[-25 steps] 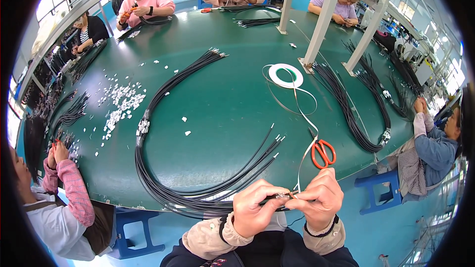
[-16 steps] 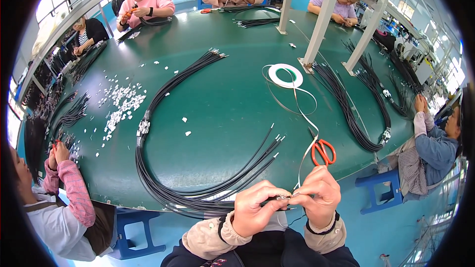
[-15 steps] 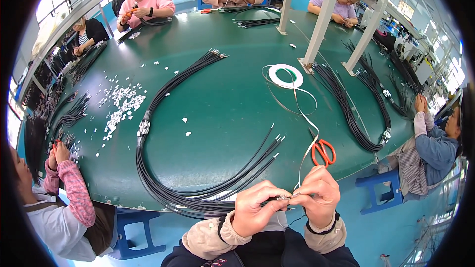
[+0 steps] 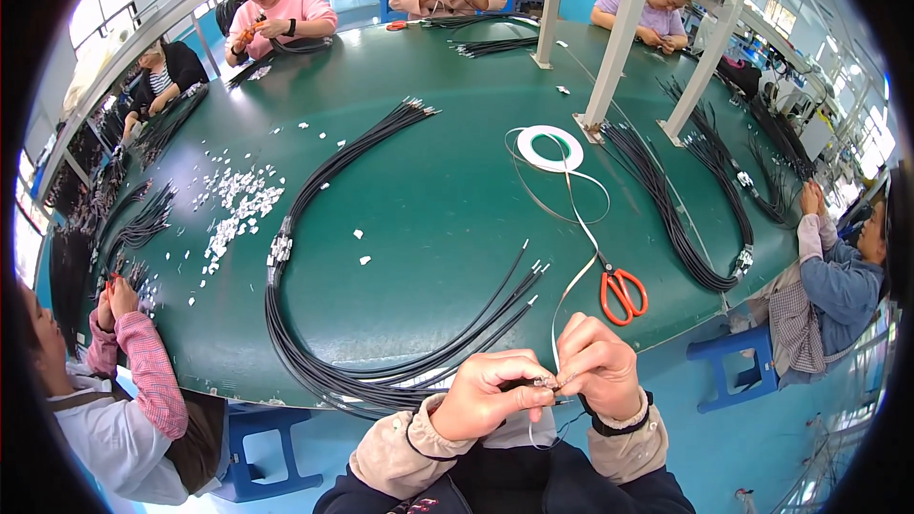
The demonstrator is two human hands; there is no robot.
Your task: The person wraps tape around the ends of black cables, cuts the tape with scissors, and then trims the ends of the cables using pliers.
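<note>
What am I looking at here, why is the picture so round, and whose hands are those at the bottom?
The picture comes from a wide fisheye camera worn on a person's head, looking down, so straight edges bend. The two hands are the wearer's own. The left hand and the right hand together pinch the end of a black cable bundle and a white strip of tape. That strip runs back to a white tape roll on the green table. Red-handled scissors lie near the right hand, small white scraps farther left. Other people sit around the table.
</note>
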